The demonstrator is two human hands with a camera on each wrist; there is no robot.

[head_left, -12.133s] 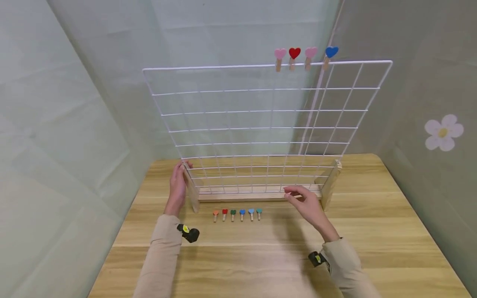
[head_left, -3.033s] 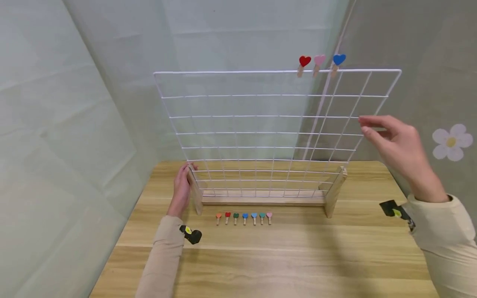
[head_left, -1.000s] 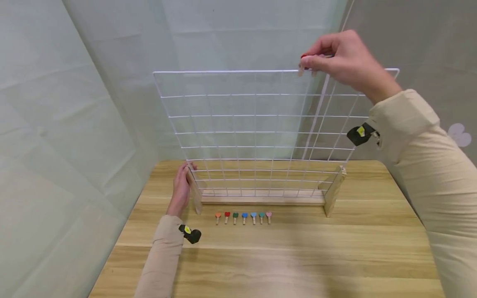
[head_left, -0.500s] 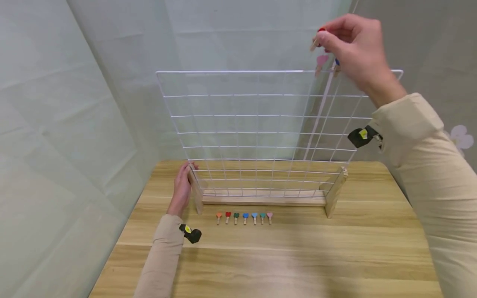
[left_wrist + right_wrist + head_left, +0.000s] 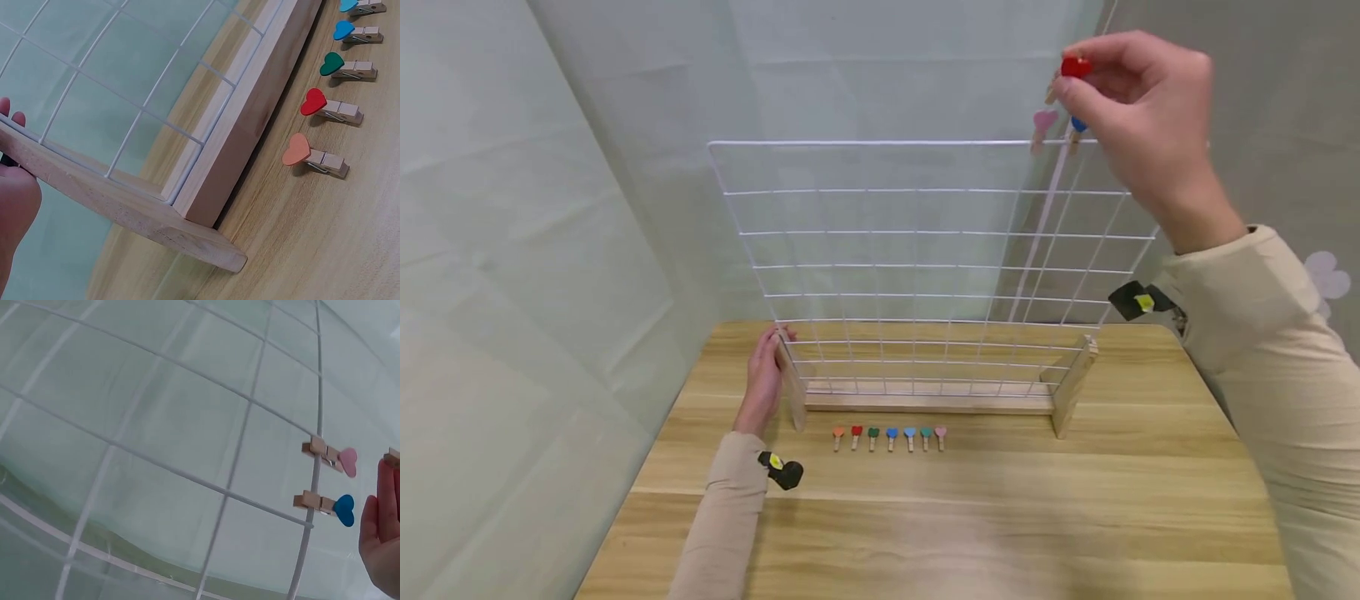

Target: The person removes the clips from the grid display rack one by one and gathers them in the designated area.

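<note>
Above the wire grid (image 5: 925, 250), the right hand (image 5: 1142, 117) pinched a red heart clip (image 5: 1075, 67), the left hand (image 5: 763, 379) lay flat against the wooden foot (image 5: 112, 200), and only the right wrist view showed the pink clip (image 5: 331, 456) and blue clip (image 5: 325, 505) unobstructed.

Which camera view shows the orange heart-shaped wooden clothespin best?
The left wrist view: the orange heart-shaped wooden clothespin lies close and sharp on the table. The head view shows it tiny; the right wrist view does not show it.

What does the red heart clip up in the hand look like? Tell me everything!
The red heart clip is a small wooden clothespin with a shiny red heart on one end. The right hand pinches it between thumb and fingers, above the top wire of the white grid. It touches no wire. Only the heart and a bit of pale wood show.
</note>
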